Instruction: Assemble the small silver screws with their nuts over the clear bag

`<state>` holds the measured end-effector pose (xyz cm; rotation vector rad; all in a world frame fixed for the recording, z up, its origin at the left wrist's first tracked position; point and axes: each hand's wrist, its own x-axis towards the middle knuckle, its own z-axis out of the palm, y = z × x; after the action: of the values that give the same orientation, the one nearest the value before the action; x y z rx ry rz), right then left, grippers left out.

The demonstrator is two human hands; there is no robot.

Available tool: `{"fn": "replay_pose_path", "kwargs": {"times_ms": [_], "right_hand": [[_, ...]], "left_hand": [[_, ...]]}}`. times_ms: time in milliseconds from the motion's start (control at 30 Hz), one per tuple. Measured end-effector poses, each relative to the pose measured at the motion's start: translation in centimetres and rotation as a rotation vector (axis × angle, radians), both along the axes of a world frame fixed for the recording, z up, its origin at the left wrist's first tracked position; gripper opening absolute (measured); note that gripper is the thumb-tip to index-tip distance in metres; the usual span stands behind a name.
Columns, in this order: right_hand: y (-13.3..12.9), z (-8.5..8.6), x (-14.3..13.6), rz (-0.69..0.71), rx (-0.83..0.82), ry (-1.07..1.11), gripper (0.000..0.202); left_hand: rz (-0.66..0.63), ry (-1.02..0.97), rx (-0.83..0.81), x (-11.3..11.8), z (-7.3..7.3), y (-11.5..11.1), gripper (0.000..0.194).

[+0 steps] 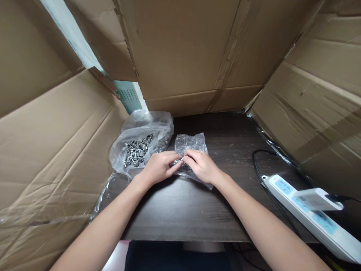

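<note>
My left hand (162, 165) and my right hand (201, 164) meet over a small clear plastic bag (189, 142) lying on the dark table. Thumbs and fingers of both hands are pinched together, fingertips almost touching. A tiny bright glint shows between them, too small to name. Under the fingers, part of the small bag and whatever lies in it are hidden. Just left of my left hand sits a larger plastic bag (117, 152), its mouth wide, with many metal bolts (138, 150) heaped inside.
Cardboard walls stand at the left (56, 150), the back (191, 56) and the right (318, 101). A white power strip (293, 203) with a white plug-in adapter (318, 198) lies at the right, beside a black cable (255, 162). The table's front edge (183, 240) runs below my forearms.
</note>
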<state>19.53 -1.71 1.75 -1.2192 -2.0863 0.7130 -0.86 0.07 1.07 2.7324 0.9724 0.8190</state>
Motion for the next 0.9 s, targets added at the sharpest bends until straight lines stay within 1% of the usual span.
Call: {"fn": "replay_pose_path", "kwargs": {"times_ms": [67, 233, 333, 567, 900], "right_hand": [[-0.01, -0.05, -0.04, 0.006, 0.009, 0.0, 0.026], [0.11, -0.39, -0.18, 0.0, 0.034, -0.046, 0.038], [0.14, -0.44, -0.19, -0.014, 0.027, -0.06, 0.042], [-0.01, -0.3, -0.17, -0.032, 0.036, -0.038, 0.036], [0.26, -0.6, -0.3, -0.01, 0.064, -0.045, 0.04]], "left_hand": [[0.001, 0.003, -0.001, 0.0, 0.01, 0.0, 0.024], [-0.005, 0.016, -0.012, 0.01, 0.01, -0.01, 0.023], [-0.008, 0.013, -0.013, -0.01, 0.0, 0.01, 0.023], [-0.005, 0.0, -0.008, -0.04, 0.05, 0.02, 0.022], [-0.01, 0.013, 0.004, -0.06, 0.11, 0.01, 0.023]]}}
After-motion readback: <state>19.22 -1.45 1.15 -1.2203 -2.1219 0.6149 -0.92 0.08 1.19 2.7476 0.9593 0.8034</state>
